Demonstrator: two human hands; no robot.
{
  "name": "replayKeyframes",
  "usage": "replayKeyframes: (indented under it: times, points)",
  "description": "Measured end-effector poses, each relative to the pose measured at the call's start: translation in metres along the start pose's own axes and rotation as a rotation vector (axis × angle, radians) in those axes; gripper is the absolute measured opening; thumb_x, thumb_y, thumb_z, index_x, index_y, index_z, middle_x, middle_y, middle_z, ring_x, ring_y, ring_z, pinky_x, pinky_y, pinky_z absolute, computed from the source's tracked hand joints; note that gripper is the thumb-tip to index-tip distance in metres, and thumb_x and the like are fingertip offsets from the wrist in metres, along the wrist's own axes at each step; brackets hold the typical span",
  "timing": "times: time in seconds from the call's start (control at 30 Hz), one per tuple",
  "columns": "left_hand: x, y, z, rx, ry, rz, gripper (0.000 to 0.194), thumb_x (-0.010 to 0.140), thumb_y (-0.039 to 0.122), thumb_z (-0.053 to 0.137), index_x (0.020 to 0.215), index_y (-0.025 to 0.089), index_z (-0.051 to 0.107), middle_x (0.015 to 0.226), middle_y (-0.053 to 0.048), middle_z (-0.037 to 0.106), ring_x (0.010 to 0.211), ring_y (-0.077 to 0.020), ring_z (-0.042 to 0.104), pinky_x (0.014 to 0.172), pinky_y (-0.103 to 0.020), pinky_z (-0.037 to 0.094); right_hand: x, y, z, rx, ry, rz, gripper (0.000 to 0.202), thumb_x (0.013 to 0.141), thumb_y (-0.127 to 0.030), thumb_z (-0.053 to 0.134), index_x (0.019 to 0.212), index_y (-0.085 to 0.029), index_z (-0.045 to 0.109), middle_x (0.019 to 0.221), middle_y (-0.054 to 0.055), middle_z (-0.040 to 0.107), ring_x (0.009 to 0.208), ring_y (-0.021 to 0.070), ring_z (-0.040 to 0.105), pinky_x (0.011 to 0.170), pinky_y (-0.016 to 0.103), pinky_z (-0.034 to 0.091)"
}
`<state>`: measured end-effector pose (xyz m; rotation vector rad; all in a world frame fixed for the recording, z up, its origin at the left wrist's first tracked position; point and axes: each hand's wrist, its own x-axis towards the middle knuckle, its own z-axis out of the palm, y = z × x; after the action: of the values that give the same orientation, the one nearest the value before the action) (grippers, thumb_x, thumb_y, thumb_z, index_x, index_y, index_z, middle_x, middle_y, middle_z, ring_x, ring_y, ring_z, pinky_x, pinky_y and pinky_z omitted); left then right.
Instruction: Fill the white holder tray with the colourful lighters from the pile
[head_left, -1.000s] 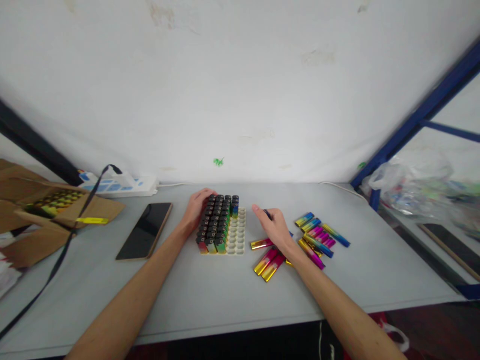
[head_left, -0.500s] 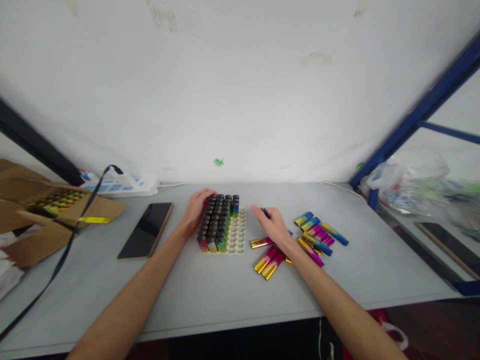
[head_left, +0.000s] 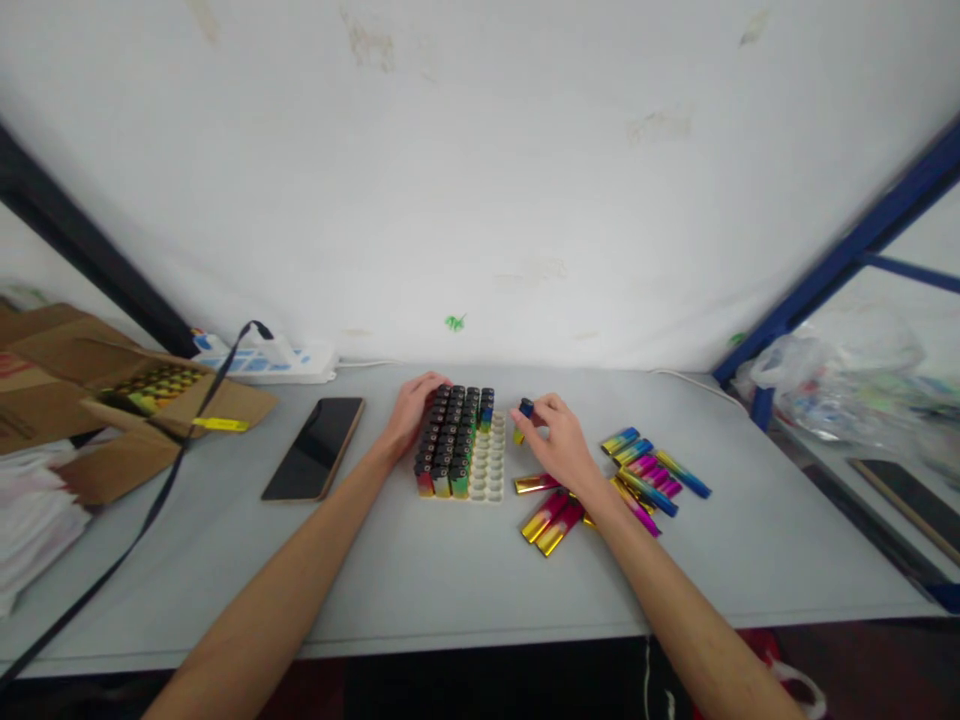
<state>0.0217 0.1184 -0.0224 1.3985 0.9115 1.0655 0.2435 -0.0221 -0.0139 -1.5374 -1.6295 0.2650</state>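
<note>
A white tray (head_left: 487, 492) with round-edged slots stands mid-table, its left rows filled with upright black-topped lighters (head_left: 450, 430). Slots in its right columns show bare. My left hand (head_left: 412, 408) is curled against the far left side of the lighters and tray, its fingertips partly hidden behind them. Just right of the tray, my right hand (head_left: 555, 435) pinches a shiny blue-and-yellow lighter (head_left: 526, 408), held roughly upright, dark end up. Below and right of that hand lie several metallic lighters (head_left: 649, 475) in blue, yellow and pink, some partly under my forearm.
A phone (head_left: 315, 450) lies left of the tray. Farther left are an open cardboard box (head_left: 124, 455) with yellow items, a black strap (head_left: 169, 490) and a white power strip (head_left: 300, 365). Plastic bags (head_left: 832, 375) sit beyond the blue frame (head_left: 825, 280) at right.
The lighter in my right hand now shows upright between the fingertips; earlier mostly its dark end showed. My left hand stays at the tray. The whole view has shifted slightly.
</note>
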Motion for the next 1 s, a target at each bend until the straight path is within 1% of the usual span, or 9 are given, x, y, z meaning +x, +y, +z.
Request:
replayKeyframes:
  times: [0.07,0.17,0.27,0.37,0.53,0.67,0.77,0.9,1.0]
  points:
    - [0.0,0.0,0.0,0.012,-0.004,0.009,0.027,0.075,0.047,0.065,0.073,0.021,0.069,0.078,-0.001,0.068,0.081,-0.0216,0.06,0.08,-0.033,0.047,0.002,0.001,0.001,-0.049,-0.004,0.064,0.046,0.103,-0.056,0.051,0.07,-0.024,0.052,0.069,0.003,0.06,0.069,0.0199,0.057,0.072,0.033,0.046]
    - [0.001,-0.001,0.0,0.014,-0.006,0.016,0.026,0.075,0.047,0.064,0.074,0.021,0.069,0.079,-0.001,0.069,0.082,-0.0218,0.06,0.081,-0.032,0.047,0.003,-0.002,0.003,0.033,-0.058,0.122,0.043,0.104,-0.055,0.051,0.077,-0.022,0.058,0.065,0.0,0.063,0.062,0.0175,0.057,0.065,0.03,0.042]
    - [0.002,-0.004,0.0,0.0,-0.01,0.018,0.025,0.075,0.046,0.064,0.075,0.021,0.07,0.079,-0.001,0.069,0.081,-0.0214,0.06,0.08,-0.032,0.047,0.003,-0.006,0.004,0.114,-0.152,0.074,0.041,0.105,-0.052,0.052,0.08,-0.021,0.062,0.066,0.0,0.067,0.062,0.0168,0.06,0.066,0.028,0.042]
    - [0.003,-0.007,-0.001,-0.018,-0.019,0.027,0.025,0.076,0.045,0.064,0.075,0.021,0.07,0.079,-0.001,0.069,0.08,-0.0204,0.06,0.079,-0.031,0.047,0.005,-0.009,0.005,0.092,-0.242,0.002,0.039,0.106,-0.046,0.054,0.078,-0.021,0.061,0.069,0.001,0.069,0.064,0.0165,0.062,0.067,0.027,0.042]
    - [0.003,-0.009,-0.002,-0.025,-0.025,0.042,0.025,0.078,0.045,0.065,0.074,0.02,0.07,0.079,-0.001,0.068,0.079,-0.02,0.06,0.079,-0.031,0.046,0.009,-0.011,0.005,-0.098,-0.346,-0.081,0.027,0.107,-0.036,0.058,0.087,-0.019,0.065,0.08,0.004,0.073,0.072,0.0177,0.064,0.071,0.028,0.042]
    - [0.002,-0.008,-0.002,-0.012,-0.025,0.054,0.025,0.079,0.044,0.064,0.075,0.02,0.071,0.081,-0.001,0.07,0.082,-0.0205,0.061,0.081,-0.031,0.047,0.013,-0.012,0.006,-0.283,-0.363,-0.115,0.028,0.11,-0.036,0.055,0.092,-0.017,0.065,0.088,0.009,0.074,0.08,0.0201,0.065,0.077,0.03,0.045]
    - [0.002,-0.008,-0.002,0.0,-0.024,0.053,0.026,0.078,0.045,0.063,0.075,0.02,0.071,0.081,-0.001,0.07,0.083,-0.0212,0.061,0.082,-0.032,0.047,0.017,-0.012,0.006,-0.366,-0.377,-0.153,0.027,0.11,-0.036,0.055,0.097,-0.016,0.066,0.096,0.012,0.075,0.087,0.022,0.068,0.08,0.031,0.046]
    - [0.003,-0.008,-0.001,0.002,-0.016,0.035,0.028,0.077,0.048,0.064,0.076,0.021,0.07,0.081,-0.002,0.07,0.081,-0.0213,0.061,0.081,-0.032,0.047,0.028,-0.014,0.003,-0.386,-0.481,-0.223,0.024,0.109,-0.033,0.058,0.097,-0.016,0.07,0.093,0.012,0.077,0.084,0.0231,0.07,0.075,0.031,0.045]
    - [0.003,-0.008,-0.001,0.011,-0.013,0.025,0.029,0.077,0.049,0.064,0.077,0.021,0.07,0.081,-0.002,0.071,0.081,-0.0219,0.062,0.081,-0.032,0.048,0.036,-0.02,0.006,-0.384,-0.521,-0.221,0.021,0.106,-0.031,0.063,0.094,-0.018,0.073,0.087,0.01,0.078,0.077,0.023,0.071,0.07,0.03,0.044]
